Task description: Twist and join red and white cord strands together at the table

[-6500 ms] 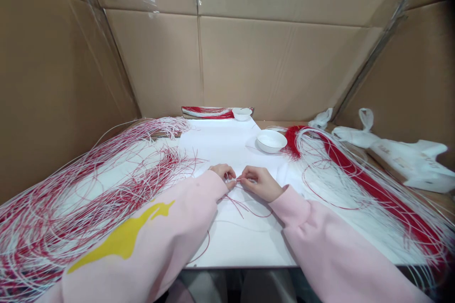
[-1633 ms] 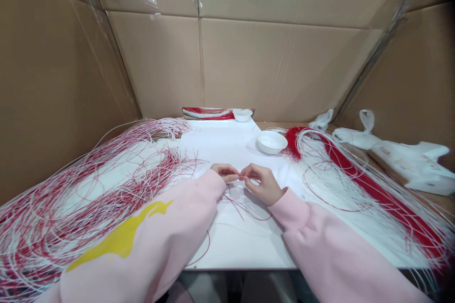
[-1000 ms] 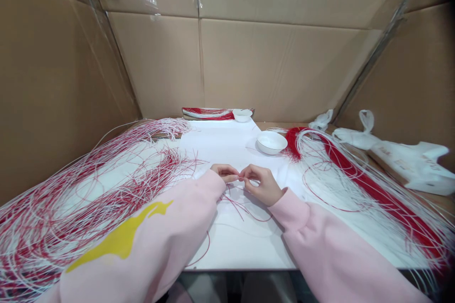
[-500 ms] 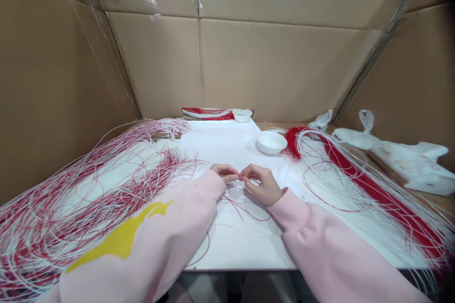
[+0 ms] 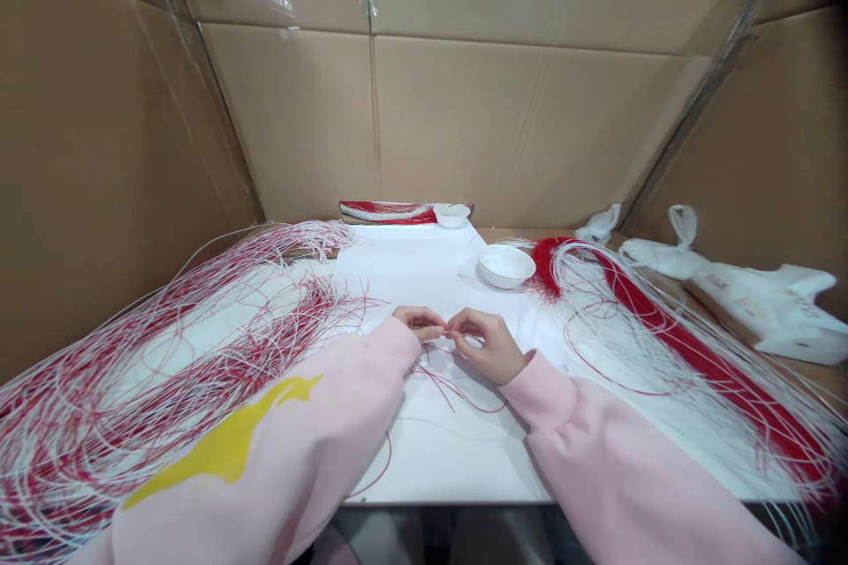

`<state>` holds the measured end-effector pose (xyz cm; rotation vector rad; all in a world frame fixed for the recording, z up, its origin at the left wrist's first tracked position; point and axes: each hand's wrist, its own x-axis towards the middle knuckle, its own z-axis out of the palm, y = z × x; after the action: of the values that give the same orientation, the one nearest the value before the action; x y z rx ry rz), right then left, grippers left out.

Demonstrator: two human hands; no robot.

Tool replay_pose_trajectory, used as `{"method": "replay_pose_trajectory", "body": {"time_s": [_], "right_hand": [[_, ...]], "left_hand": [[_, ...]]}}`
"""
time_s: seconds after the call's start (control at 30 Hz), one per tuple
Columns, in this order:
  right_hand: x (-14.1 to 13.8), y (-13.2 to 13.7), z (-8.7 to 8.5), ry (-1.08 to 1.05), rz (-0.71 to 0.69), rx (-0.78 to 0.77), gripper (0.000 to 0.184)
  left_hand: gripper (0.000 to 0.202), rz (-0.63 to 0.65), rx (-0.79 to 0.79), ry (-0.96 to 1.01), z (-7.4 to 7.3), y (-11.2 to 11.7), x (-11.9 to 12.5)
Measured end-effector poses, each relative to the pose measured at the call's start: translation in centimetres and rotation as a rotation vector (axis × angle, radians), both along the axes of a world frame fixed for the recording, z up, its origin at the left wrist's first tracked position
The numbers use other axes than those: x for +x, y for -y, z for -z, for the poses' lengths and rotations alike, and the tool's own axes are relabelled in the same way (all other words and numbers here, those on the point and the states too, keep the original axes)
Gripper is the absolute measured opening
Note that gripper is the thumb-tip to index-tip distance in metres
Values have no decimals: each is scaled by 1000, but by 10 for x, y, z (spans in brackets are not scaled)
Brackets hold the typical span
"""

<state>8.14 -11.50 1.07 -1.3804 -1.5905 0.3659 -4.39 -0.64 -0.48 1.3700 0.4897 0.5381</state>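
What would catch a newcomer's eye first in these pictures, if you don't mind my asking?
The great tangle of red and white cords spreading across the left of the white work surface stands out first, with a thick red bundle sweeping down the right. At the centre, the left hand and right hand meet, pinching a thin strand.

The person wears a loose pale pink sweatshirt (image 5: 616,468), its left sleeve (image 5: 265,450) carrying a jagged yellow print (image 5: 225,446), its right sleeve (image 5: 596,450) bunching into soft folds at a snug cuff (image 5: 540,388). Grey trousers (image 5: 377,538) show nearest. The left hand (image 5: 416,322) and right hand (image 5: 483,344) are bare.
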Motion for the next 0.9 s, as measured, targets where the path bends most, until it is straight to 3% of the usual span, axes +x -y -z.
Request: {"method": "replay_pose_trajectory", "body": {"time_s": [0.9], "right_hand": [[-1, -1, -1, -29, 25, 29, 5]], "left_hand": [[40, 7, -65, 7, -5, 4, 0]]}}
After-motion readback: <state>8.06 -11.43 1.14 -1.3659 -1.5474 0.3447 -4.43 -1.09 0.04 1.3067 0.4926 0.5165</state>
